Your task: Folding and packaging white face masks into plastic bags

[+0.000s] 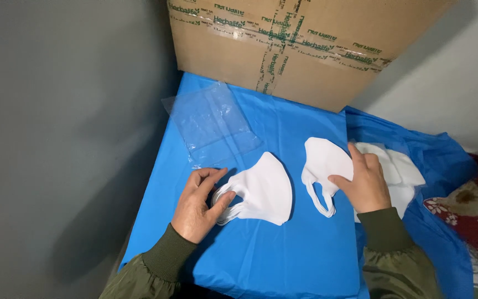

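left hand (199, 204): my fingers rest on the ear loops of a small stack of white masks (261, 191), curled loosely, not clamped, thumb just beside the loops
right hand (365, 181): flat, fingers together, pressing on a single white mask (323, 163), index finger pointing away from me (nothing gripped)
stack of white masks: centre of the blue sheet (283, 254), folded edge to the right, loops toward my left hand
single white mask: right of the stack, apart from it, loops hanging toward me
more masks (402, 169): under and beyond my right hand, partly hidden
clear plastic bag (211, 122): lying flat, far left of the sheet
cardboard box (300, 44): at the far edge of the tabletop, taped
sleeves: olive green, both arms
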